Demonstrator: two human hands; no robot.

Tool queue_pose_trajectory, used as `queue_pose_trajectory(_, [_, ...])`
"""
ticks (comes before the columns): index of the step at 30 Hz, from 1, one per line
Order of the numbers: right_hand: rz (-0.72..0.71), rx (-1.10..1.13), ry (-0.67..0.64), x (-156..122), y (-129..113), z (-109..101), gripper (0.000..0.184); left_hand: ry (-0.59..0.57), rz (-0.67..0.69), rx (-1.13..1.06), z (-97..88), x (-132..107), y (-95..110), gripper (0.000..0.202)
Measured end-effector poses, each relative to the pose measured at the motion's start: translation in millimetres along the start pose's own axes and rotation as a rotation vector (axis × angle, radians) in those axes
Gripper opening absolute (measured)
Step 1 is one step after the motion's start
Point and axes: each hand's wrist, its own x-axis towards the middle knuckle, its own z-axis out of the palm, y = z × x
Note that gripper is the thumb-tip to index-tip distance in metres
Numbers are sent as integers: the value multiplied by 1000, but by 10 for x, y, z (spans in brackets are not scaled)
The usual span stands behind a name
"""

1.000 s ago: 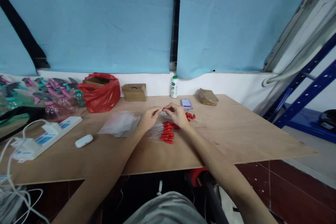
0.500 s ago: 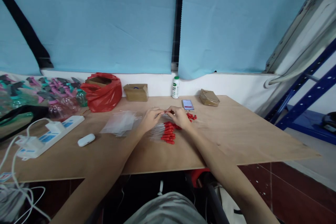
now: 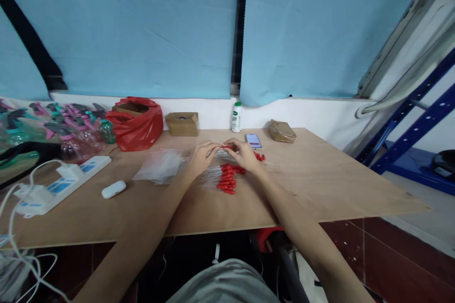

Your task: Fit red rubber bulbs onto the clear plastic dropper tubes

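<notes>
Over the middle of the table, my left hand (image 3: 202,157) and my right hand (image 3: 243,154) almost meet at the fingertips. Both are closed in a pinch on a small red-handled wire tool (image 3: 226,147), its red part showing between them; its thin end is hard to make out. Just below the hands lies a pile of red-handled wire tools (image 3: 227,181), thin silvery shafts pointing left. More red pieces (image 3: 259,156) lie beside my right hand. Left of my left hand is a stack of clear plastic bags (image 3: 159,165).
Along the wall stand a red plastic bag (image 3: 137,125), an open cardboard box (image 3: 182,125), a white bottle (image 3: 236,118) and a taped brown package (image 3: 282,131). A phone (image 3: 253,141) lies nearby. A power strip (image 3: 64,187), a white case (image 3: 113,189) and several spray bottles (image 3: 83,137) occupy the left.
My fingertips have parted slightly, and more of the red handle now shows between them. The whole view has shifted a little; the pile and the bags lie as before.
</notes>
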Motion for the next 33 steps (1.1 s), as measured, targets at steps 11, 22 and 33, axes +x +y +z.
queue_pose_trajectory(11, [189,306,-38,-18,42,41,33,8,-116,-151,-31,-44,-56,27])
queue_pose_trajectory(22, [222,324,-41,-27,5,49,33,-17,-123,-180,-27,-57,-41,29])
queue_pose_trajectory(33, [163,298,144,19,26,75,33,289,-562,-1070,43,83,-183,44])
